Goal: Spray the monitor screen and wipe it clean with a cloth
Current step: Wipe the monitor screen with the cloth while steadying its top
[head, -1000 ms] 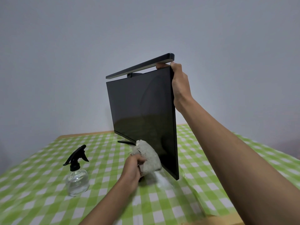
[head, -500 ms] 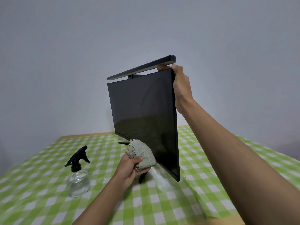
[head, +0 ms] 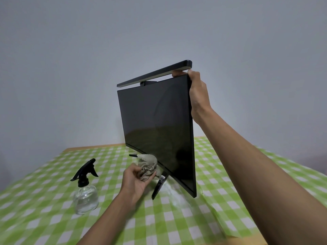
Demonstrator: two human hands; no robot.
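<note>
Both hands grip: left (head: 135, 181) bunches cloth (head: 147, 167), right (head: 199, 96) steadies monitor (head: 157, 128).

We take this for a room in a home, or a small plain office. We see a wooden counter (head: 92, 148) spread with a green-and-white checked cloth cover (head: 203, 225), the kind laid on a household table. Behind it rises a bare, pale grey wall (head: 70, 68). On the counter stand a monitor (head: 157, 131) with a light bar (head: 154, 74) and a clear spray bottle (head: 85, 190).
</note>
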